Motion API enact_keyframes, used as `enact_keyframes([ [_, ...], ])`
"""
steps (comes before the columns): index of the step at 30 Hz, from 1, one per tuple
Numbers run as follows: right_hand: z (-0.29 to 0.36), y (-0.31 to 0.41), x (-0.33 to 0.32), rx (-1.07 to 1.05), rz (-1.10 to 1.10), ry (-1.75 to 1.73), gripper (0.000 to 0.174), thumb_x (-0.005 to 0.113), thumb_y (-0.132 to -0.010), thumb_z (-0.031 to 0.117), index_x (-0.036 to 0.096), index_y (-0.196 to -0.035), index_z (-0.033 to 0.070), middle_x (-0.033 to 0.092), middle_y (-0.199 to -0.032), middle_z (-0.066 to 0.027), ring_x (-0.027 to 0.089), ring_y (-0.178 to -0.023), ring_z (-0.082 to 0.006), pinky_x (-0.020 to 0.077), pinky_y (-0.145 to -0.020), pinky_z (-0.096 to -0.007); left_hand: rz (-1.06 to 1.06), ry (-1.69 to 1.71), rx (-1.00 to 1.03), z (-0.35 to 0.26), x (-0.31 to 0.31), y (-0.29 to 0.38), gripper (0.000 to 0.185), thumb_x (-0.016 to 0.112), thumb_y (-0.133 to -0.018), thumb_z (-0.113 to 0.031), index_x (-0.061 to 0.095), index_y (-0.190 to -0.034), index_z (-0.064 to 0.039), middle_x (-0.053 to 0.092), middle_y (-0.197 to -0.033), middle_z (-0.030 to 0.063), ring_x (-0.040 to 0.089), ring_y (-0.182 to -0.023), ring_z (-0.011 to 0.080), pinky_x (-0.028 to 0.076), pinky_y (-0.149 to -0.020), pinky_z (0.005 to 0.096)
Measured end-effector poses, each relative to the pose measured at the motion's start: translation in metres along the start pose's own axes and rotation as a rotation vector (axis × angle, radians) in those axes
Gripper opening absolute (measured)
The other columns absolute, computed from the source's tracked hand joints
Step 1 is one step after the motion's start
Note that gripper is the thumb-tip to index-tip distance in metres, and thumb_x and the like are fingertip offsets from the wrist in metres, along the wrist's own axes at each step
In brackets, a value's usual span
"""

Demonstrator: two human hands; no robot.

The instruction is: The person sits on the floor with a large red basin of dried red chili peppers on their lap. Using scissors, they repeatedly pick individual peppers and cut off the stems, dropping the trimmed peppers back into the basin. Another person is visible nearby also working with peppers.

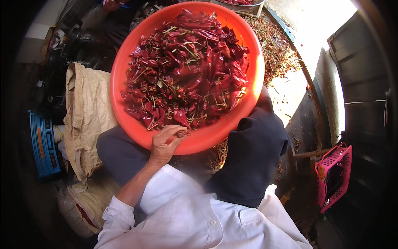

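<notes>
A wide orange-red plastic basin [124, 124] rests across my knees, heaped with dried red chili peppers [192, 71], some with pale stems. At the basin's near rim, my left hand [166, 140] pinches a small dark red piece of dried chili [182, 133] between thumb and fingers. The tips of that hand are just over the rim, close to the pile. My right hand is out of view; on that side, the dark trouser leg and the basin's right rim show.
Left stand an open beige sack [90, 115], another sack holding red contents [88, 193] and a blue plastic crate [45, 144]. Chili stems [270, 46] litter the floor at upper right, near a round pan [245, 7]. A pink basket [334, 177] is at right. Another person's hand [113, 4] shows at top left.
</notes>
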State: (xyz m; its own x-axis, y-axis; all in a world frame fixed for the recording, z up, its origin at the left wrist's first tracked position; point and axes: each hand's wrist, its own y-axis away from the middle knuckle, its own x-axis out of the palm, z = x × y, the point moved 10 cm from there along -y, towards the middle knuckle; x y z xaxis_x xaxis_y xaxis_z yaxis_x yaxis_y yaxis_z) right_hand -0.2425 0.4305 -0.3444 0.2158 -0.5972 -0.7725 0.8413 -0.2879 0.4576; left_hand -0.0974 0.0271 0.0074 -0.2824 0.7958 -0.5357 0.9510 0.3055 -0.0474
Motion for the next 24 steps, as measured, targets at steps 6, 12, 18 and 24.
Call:
enact_keyframes([
  [6,0.010,-0.003,-0.009,-0.024,0.005,-0.195,0.024,0.072,-0.099,0.012,0.063,-0.119,0.000,0.065,-0.093,-0.0032,0.063,-0.077,-0.0122,0.0533,-0.065,-0.0253,0.004,0.128,-0.026,0.003,0.000,0.001,0.026,0.075,-0.093,0.001,0.074,-0.119,0.000,0.074,-0.109,0.0088,0.070,-0.099,0.0157,0.057,-0.089,0.0290],
  [12,0.031,0.021,-0.045,-0.066,0.105,-0.824,0.026,0.071,-0.100,0.011,0.062,-0.122,0.001,0.063,-0.094,-0.0023,0.061,-0.076,-0.0109,0.0517,-0.063,-0.0235,-0.008,0.189,-0.017,0.000,-0.006,0.007,0.024,0.072,-0.097,-0.001,0.073,-0.121,-0.001,0.074,-0.111,0.0080,0.071,-0.099,0.0140,0.059,-0.084,0.0268],
  [18,0.089,0.070,-0.143,-0.234,0.157,-1.341,0.028,0.071,-0.101,0.010,0.061,-0.126,0.001,0.062,-0.095,-0.0013,0.059,-0.076,-0.0097,0.0501,-0.061,-0.0217,-0.041,0.428,-0.186,0.009,-0.017,0.021,0.022,0.066,-0.103,-0.007,0.068,-0.124,0.000,0.074,-0.114,0.0087,0.074,-0.106,0.0157,0.063,-0.071,0.0241],
  [24,0.196,0.184,-0.287,-0.613,0.002,-1.528,0.042,0.069,-0.102,0.012,0.056,-0.141,0.001,0.062,-0.095,-0.0025,0.055,-0.068,-0.0064,0.0441,-0.053,-0.0176,-0.050,0.457,-0.205,0.004,-0.026,0.039,0.019,0.066,-0.103,-0.008,0.066,-0.122,-0.003,0.074,-0.114,0.0071,0.074,-0.107,0.0161,0.059,-0.089,0.0283],
])
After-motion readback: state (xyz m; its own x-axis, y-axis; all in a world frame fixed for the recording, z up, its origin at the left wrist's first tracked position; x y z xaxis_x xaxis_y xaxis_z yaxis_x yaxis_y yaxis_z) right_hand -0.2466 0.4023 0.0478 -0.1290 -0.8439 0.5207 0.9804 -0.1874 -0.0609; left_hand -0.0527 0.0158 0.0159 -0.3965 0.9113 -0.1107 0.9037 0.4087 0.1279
